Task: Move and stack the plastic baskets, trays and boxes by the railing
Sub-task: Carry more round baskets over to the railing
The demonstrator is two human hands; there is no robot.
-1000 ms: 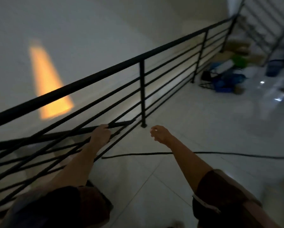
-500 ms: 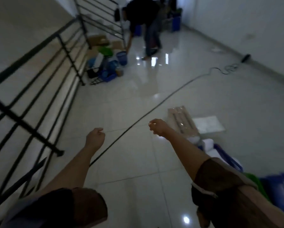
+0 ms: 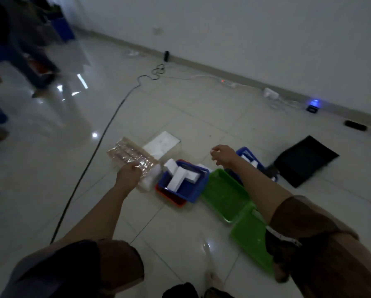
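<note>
Looking down at dim tile floor (image 3: 51, 168) w/ a cluster of plastic near the feet. Biggest: two green trays (image 3: 225, 194), empty, side by side; prob light, stiff, slick, so take by the rim. Next, blue basket (image 3: 184, 188) nested in a red one (image 3: 171, 198), holding white boxes (image 3: 177, 178); lift from both sides or it tips. Second blue basket (image 3: 248, 154) behind right arm, boxes inside too. Clear tray (image 3: 128, 152) looks thin, flexy, crackly. Left hand (image 3: 127, 174) curled at its near edge, seems to grip it. Right hand (image 3: 222, 154) hovers loosely curled, holding nothing I can see.
</note>
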